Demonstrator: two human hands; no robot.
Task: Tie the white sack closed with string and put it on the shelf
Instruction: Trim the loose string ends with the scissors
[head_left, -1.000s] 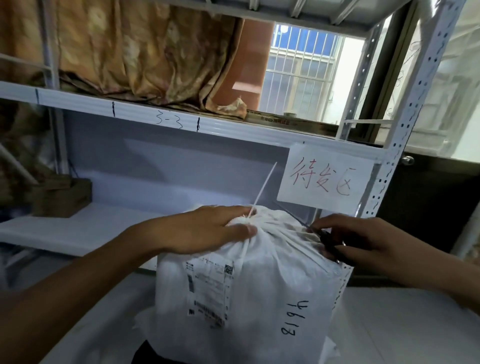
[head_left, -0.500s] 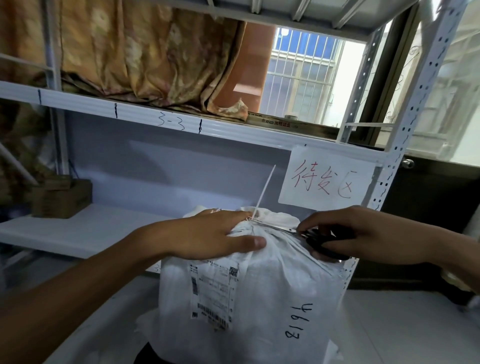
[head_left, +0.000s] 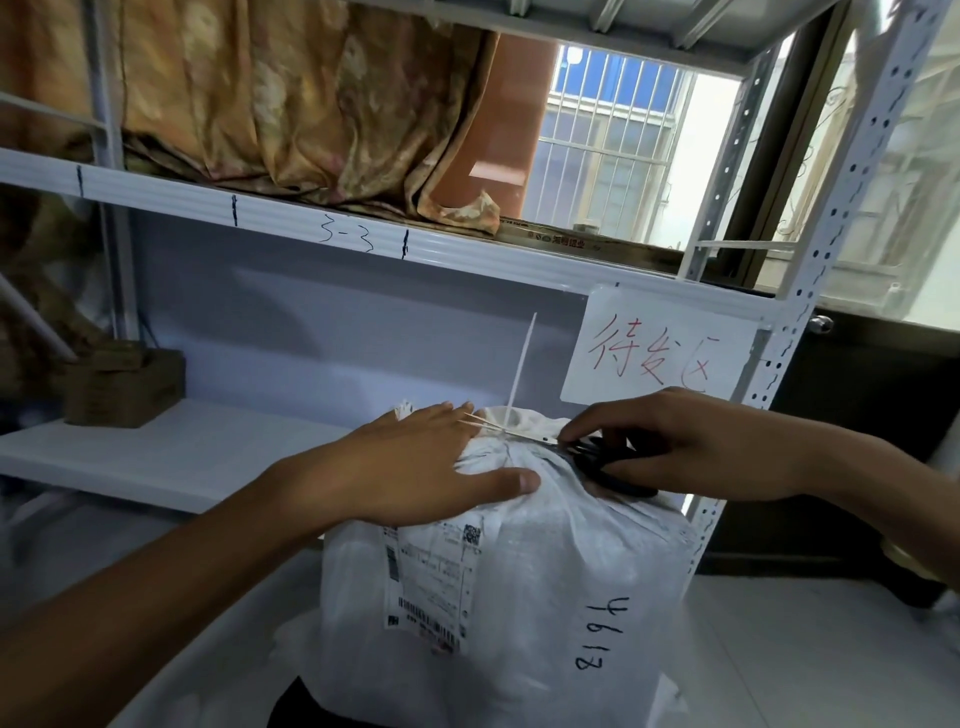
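So, sack (head_left: 545, 597): it stood upright just below the camera, in front of the shelf and not on it. It was white woven plastic, faintly see-through, bulging into a boxy shape, with black handwritten digits down its front.
Shipping label (head_left: 431, 582): a flat printed paper sticker with barcodes, stuck to the sack's front.
Left hand (head_left: 410, 467): its grip lay flat, fingers straight, the palm pressing the sack's gathered top and the thumb lying along the front.
Right hand (head_left: 691, 447): its grip was curled round the black handles of the scissors (head_left: 597, 457) at the sack's right shoulder.
Blades: thin bright metal, slightly parted. On my feed they appeared to straddle the foot of the string's tail, tips near the left fingers.
String (head_left: 522, 374): it was cinched round the bunched neck, pulling the cloth into tight pleats. The free tail rose straight and stiff, more like a plastic tie than soft cord.
Progress: I judged the tying done and the tail not yet trimmed. The lift onto the shelf was left.
Shelf (head_left: 182, 457): a smooth white metal board behind the sack, with a perforated upright (head_left: 831, 208) at the right.
Cardboard box (head_left: 124, 387): brown, on the shelf's far left.
Paper sign (head_left: 660, 353): a white sheet with red handwriting on the upper rail.
Curtain (head_left: 260, 104): tan patterned cloth in folds, farthest back.
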